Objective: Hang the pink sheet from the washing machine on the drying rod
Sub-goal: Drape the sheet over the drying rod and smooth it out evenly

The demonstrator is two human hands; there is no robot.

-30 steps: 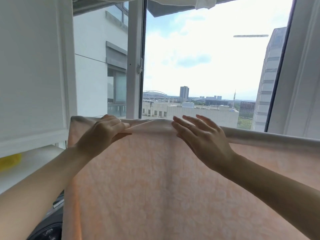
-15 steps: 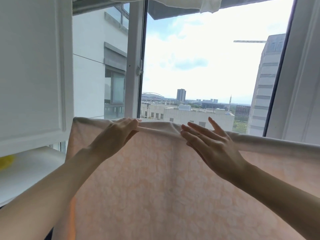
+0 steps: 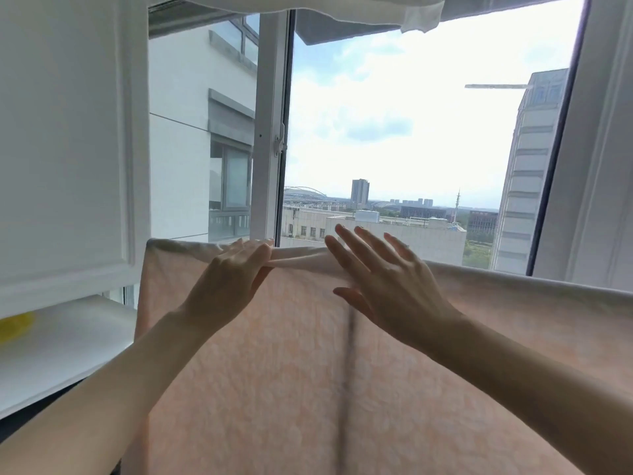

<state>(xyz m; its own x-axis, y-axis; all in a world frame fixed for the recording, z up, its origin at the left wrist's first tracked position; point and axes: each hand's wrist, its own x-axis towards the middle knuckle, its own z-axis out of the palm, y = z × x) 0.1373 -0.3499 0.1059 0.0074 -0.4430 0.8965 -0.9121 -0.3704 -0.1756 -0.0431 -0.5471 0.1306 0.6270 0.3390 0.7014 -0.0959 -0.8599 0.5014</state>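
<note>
My pale pink patterned cotton sheet [image 3: 308,371] drapes over the drying rod, hidden under its top fold, below the white window frame [image 3: 270,132]. My left hand [image 3: 226,289] pinches that fold; my right hand [image 3: 387,286] hovers released, fingers spread. It looks soft, light and likely damp, so I'd hold it along the top edge.

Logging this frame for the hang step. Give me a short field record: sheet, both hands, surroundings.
sheet: pink sheet draped over a horizontal edge, hanging down
left hand: left hand fingers on the sheet's top fold
right hand: right hand fingers spread and straight, at the top fold
behind: window, city view
above: white fabric
</note>
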